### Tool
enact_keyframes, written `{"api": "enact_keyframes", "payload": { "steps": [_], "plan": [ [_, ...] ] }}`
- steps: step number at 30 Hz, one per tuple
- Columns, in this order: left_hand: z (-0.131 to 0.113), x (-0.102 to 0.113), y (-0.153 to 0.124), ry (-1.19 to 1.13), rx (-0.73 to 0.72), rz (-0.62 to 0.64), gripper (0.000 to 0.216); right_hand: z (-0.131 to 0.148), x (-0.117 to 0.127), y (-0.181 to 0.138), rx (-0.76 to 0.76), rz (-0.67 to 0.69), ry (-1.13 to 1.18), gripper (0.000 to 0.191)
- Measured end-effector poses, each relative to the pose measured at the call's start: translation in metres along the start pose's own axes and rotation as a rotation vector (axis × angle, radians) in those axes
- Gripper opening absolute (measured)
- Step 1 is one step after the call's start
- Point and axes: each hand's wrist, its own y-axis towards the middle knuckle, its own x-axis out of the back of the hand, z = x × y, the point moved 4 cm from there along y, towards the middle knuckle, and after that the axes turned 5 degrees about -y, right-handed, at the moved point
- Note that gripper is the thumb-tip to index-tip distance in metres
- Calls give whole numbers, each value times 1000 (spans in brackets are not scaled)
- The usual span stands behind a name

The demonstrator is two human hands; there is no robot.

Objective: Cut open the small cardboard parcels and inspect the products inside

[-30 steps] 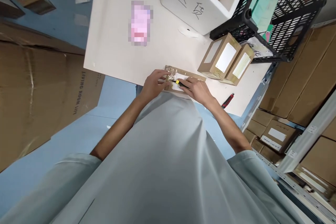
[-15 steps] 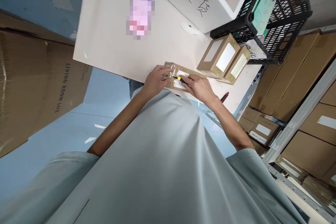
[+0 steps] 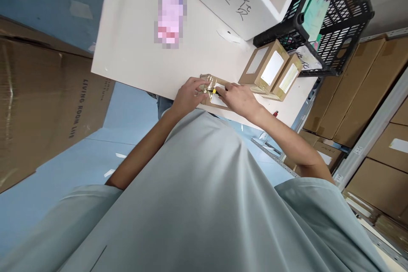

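Note:
A small taped cardboard box (image 3: 211,81) with a white label lies at the near edge of the white table (image 3: 134,51). My left hand (image 3: 188,95) presses down on the box's left end. A yellow and black utility knife (image 3: 215,91) is gripped in my right hand (image 3: 239,98), its tip on the box's top by the label. My own shirt hides the box's near side.
Two labelled cardboard boxes (image 3: 270,68) stand just right of the hands. Behind them are a white foam box (image 3: 236,4) and a black plastic crate (image 3: 321,17). A red tool (image 3: 275,113) lies at the table edge. Shelves of cartons fill the right; a large carton (image 3: 41,102) stands left.
My right hand has slid left along the box top with the knife, closer to my left hand. The camera view has shifted slightly.

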Motion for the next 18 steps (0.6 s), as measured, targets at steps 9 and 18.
{"api": "enact_keyframes", "payload": {
  "steps": [9, 18],
  "plan": [
    [-8, -1, -5, 41, -6, -22, 44, -32, -32, -38, -57, 4, -9, 40],
    [-6, -3, 1, 90, 11, -20, 45, -84, -94, -95, -276, 41, 8, 36]
  ]
}}
